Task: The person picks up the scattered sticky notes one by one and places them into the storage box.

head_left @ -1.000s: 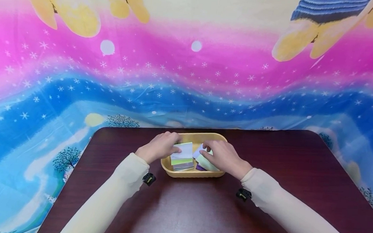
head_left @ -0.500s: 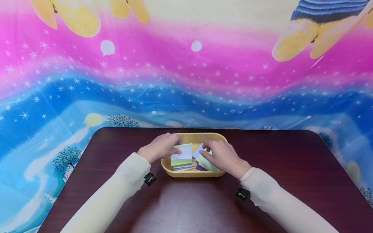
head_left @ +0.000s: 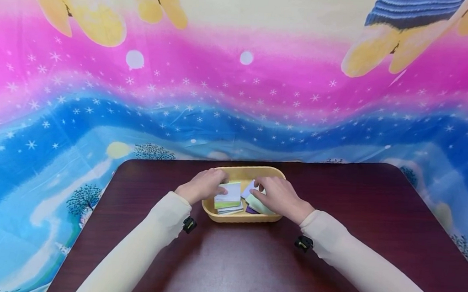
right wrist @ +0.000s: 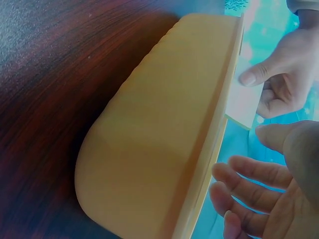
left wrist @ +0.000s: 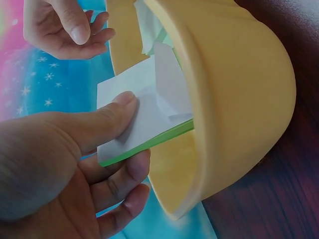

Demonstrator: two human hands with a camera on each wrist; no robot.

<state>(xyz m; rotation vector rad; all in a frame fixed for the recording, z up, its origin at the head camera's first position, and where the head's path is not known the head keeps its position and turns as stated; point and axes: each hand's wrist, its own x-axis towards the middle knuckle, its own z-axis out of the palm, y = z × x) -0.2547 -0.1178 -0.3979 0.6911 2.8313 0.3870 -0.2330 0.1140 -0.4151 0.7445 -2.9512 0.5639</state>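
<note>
A tan plastic basket (head_left: 249, 219) holds several square paper notes. My left hand (head_left: 204, 186) pinches a stack of square notes (left wrist: 144, 112), white on top with a green lower edge, the thumb lying on the upper face and the fingers beneath. In the left wrist view, part of this stack overlaps the basket's rim, and a pale sheet (left wrist: 170, 82) stands up on it. Over the basket's right side, my right hand (head_left: 281, 198) hovers with relaxed, slightly bent fingers (right wrist: 256, 172) and nothing between them. Below it lie lilac, pale green (head_left: 260, 204) and dark purple notes.
More greyish notes (head_left: 231, 209) lie in the basket under the held stack. The basket stands near the back edge of a dark reddish-brown table (head_left: 245, 266). A colourful snow-scene cloth (head_left: 238, 96) hangs behind the table.
The left hand has shifted slightly right and toward the person, with the held stack lowering a little in view. The right hand has hardly moved.
</note>
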